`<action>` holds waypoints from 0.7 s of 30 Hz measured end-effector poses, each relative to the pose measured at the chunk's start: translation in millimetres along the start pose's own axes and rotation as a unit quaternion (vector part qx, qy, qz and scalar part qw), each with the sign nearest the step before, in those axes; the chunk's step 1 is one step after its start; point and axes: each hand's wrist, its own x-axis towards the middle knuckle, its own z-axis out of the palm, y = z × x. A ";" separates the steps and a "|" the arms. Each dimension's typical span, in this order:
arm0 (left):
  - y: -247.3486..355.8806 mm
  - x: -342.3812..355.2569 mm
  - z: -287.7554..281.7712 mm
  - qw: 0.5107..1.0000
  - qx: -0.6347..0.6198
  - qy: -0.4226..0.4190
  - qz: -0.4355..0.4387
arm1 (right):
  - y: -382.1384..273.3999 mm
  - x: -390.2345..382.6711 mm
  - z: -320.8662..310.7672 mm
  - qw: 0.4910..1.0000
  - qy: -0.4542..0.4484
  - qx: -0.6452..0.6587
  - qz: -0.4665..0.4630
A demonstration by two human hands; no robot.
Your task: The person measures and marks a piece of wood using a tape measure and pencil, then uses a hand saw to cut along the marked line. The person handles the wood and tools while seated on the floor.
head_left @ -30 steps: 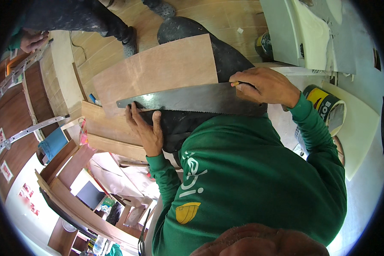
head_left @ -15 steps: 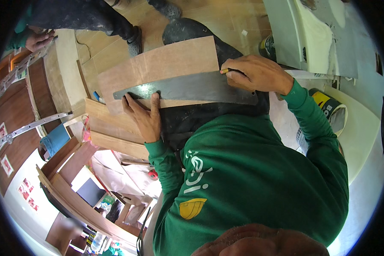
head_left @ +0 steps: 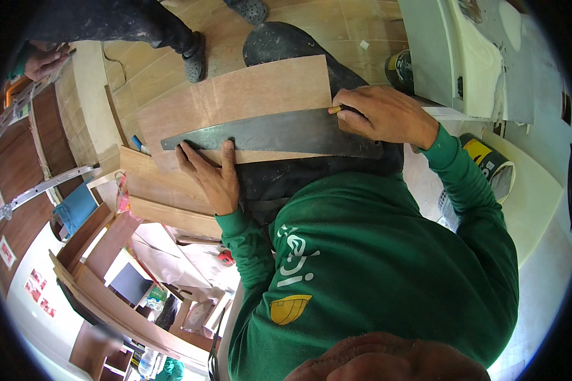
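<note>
A thin plywood sheet [head_left: 248, 89] lies across my dark-trousered legs. On its near part rests a long grey saw blade [head_left: 273, 134], slanting slightly up to the right; no handle shows on it. The fingers of my left hand [head_left: 211, 178] are spread, with the fingertips and thumb pressing on the blade's near edge toward its narrow end. At the sheet's right edge, my right hand [head_left: 388, 115] is closed round a pencil [head_left: 334, 110]. Its yellowish tip points left and touches or nearly touches the blade's upper edge.
Wooden boards [head_left: 171, 213] stand close at my left, near an aluminium ladder [head_left: 44, 187]. A co-worker's hand [head_left: 44, 62] and legs [head_left: 165, 25] are at the far left. At right are a yellow-and-black bucket [head_left: 483, 155], a dark can [head_left: 399, 68] and a pale cabinet [head_left: 429, 57].
The view has shifted a little, so the background at left sits farther left. Both my hands, the blade and the sheet keep nearly the same places relative to each other.
</note>
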 end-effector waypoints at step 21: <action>-5.4 -2.4 -0.7 1.000 0.003 0.021 -0.003 | -5.9 6.4 -2.8 1.000 0.003 -0.002 -0.001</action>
